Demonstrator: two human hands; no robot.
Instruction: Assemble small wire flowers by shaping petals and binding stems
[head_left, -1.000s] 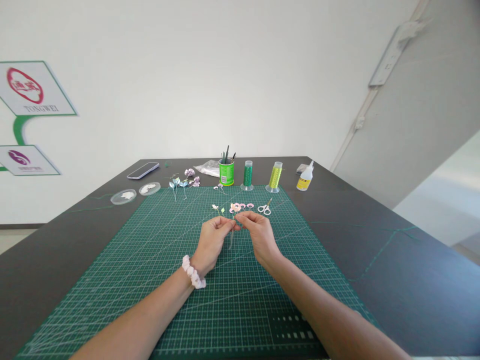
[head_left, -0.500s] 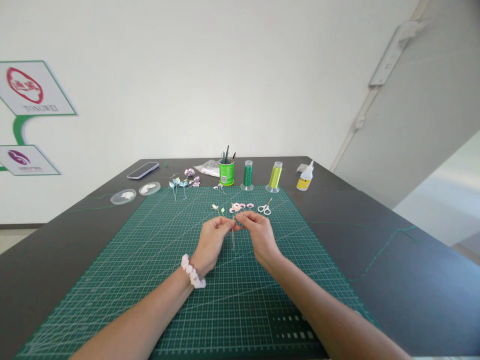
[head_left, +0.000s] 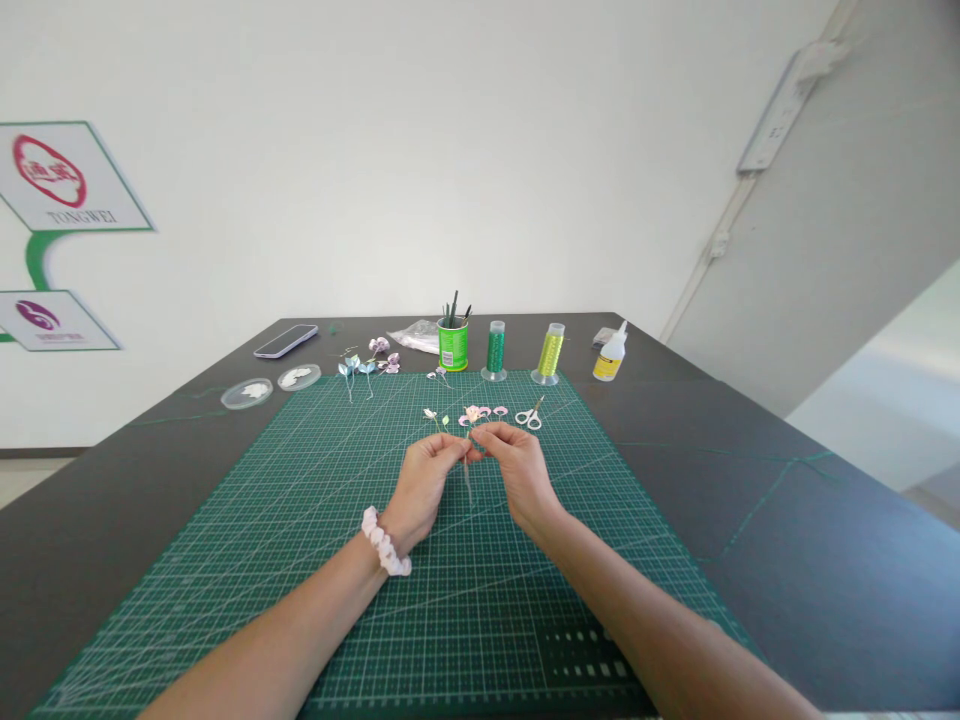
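My left hand [head_left: 424, 482] pinches the thin stem of a small peach-coloured artificial flower [head_left: 472, 412], whose head shows just above the fingertips. My right hand [head_left: 523, 472] is closed at the same spot, thumb and forefinger pressed together on the stem. Any thread between the fingertips is too fine to make out. Pale thin stem ends [head_left: 469, 488] hang below the fingers over the green cutting mat [head_left: 300, 560]. Just beyond the hands lie pink petal pieces [head_left: 500, 411], a white bud [head_left: 429, 413], a small green leaf [head_left: 445, 421] and white-handled scissors [head_left: 529, 417].
Behind the mat stand a green can of tools [head_left: 453, 345], a green thread spool [head_left: 496, 350], a yellow-green spool [head_left: 551, 353] and a glue bottle [head_left: 610, 355]. At left are blue flowers [head_left: 366, 368], purple flowers [head_left: 379, 345], two shallow dishes [head_left: 246, 394] and a phone [head_left: 286, 341].
The hanging stem ends have shifted slightly to the right. Both hands stay in nearly the same place, still pinching.
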